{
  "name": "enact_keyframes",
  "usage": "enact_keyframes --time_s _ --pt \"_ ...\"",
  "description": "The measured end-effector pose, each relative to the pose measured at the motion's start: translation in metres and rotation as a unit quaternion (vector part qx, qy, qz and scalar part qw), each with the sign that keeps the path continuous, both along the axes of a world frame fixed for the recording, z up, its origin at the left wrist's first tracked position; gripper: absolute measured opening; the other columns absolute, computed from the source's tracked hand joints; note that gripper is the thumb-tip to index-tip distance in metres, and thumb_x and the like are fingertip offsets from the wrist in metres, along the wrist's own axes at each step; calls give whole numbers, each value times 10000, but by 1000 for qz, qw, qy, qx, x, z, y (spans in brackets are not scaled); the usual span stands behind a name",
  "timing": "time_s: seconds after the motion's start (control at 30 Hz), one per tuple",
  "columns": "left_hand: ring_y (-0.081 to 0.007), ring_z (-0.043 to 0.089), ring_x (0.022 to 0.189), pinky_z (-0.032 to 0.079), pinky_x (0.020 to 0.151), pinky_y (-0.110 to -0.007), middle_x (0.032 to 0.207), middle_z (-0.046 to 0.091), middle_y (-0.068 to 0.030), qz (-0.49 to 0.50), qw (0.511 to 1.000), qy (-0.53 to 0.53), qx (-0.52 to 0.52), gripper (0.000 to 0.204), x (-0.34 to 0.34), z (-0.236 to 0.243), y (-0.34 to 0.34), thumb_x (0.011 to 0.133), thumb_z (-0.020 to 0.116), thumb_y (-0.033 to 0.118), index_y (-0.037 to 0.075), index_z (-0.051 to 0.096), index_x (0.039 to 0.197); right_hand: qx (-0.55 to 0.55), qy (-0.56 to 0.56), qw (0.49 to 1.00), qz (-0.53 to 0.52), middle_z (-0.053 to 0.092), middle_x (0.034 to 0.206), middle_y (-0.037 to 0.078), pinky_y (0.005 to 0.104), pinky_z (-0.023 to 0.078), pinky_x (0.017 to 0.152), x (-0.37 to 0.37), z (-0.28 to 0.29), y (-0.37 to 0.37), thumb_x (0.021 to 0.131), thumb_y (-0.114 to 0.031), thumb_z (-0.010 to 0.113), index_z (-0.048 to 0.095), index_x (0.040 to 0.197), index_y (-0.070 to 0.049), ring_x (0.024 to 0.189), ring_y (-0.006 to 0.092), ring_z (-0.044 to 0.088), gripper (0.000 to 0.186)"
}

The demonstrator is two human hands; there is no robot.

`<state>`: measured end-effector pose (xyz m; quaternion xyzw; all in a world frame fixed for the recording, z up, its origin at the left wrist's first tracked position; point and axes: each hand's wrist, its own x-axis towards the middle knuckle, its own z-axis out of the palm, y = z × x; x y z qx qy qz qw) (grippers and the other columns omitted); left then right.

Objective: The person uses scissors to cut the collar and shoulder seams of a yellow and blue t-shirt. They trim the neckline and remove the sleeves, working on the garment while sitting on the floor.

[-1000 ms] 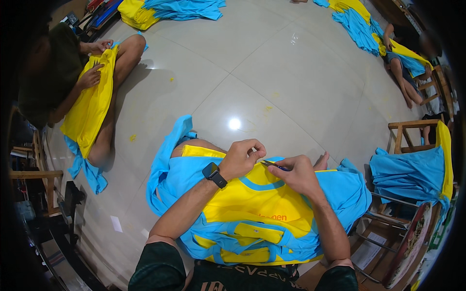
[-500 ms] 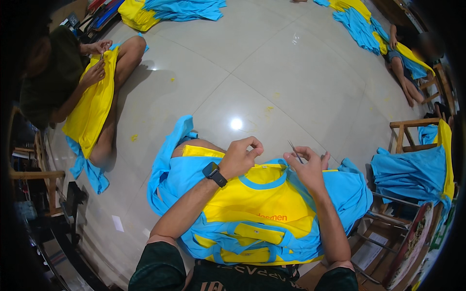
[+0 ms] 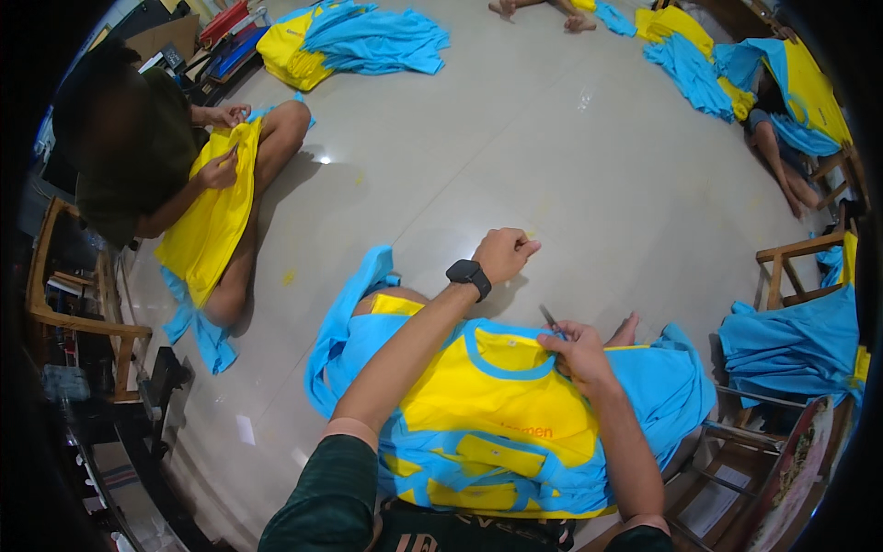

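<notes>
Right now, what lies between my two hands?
In the head view, the blue collar of the yellow shirt and bare floor lie between left hand and right hand.

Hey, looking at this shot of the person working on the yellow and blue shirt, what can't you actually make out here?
- Left hand, head view: closed in a fist over the floor; whatever it pinches is too small to tell.
- Right hand: grips the shirt collar and a thin metal tool, mostly hidden by the fingers.
- Shirt's lower hem: cut off by the bottom edge.
- Foot: the leg is hidden under the shirt.
- Chair: bent and darkened by the fisheye rim.
</notes>
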<state>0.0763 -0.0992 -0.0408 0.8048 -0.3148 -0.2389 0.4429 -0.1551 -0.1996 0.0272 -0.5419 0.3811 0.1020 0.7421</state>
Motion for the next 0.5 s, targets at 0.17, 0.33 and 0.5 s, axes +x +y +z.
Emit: enact_keyframes --time_s 0.17,0.33,0.5 --pt "-246 744 858 594 788 -369 1090 759 -192 44 985 -155 61 265 32 -35 -18 890 729 156 2 736 1106 31 2 1000 -7 603 718 4 250 273 432 0 2 -4 890 -76 802 695 1094 34 479 51 433 255" --pt "-234 743 822 600 757 -362 1142 745 -191 63 994 -81 -35 335 34 -25 0 873 674 34 -2 706 1204 54 -11 998 -18 571 686 -20 245 247 426 -2 -2 -6 938 -90 757 689 1073 36 463 39 387 197" --pt "-175 727 831 590 712 -307 1104 750 -110 44 967 238 -82 349 -18 49 41 927 737 119 -37 679 1233 81 -17 996 -27 536 651 -30 250 229 416 -2 -7 -5 968 -92 725 664 1059 16 442 36 360 154"
